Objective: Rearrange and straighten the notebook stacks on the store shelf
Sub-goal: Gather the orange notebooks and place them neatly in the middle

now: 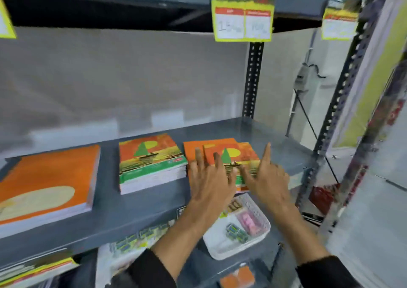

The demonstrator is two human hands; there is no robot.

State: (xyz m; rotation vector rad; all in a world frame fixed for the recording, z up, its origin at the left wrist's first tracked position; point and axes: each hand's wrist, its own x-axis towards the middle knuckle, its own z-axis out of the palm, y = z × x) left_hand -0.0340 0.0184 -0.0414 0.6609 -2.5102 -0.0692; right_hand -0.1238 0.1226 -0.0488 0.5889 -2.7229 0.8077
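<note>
Left hand (209,177) and right hand (267,176) flat, fingers spread, gripping nothing, resting on the skewed notebook stack (222,153) at shelf's (136,208) 3 o'clock end; long axis toward 12.

So the grey metal shelf (136,204) has three notebook piles sitting straight on it: a big orange stack (47,182) at the left end near the front edge, and a neat sailboat-cover stack (152,162) around the middle. Toward the right end there's a messy stack (222,151), its top books skewed off the plain orange one underneath, while the back right corner is bare
</note>
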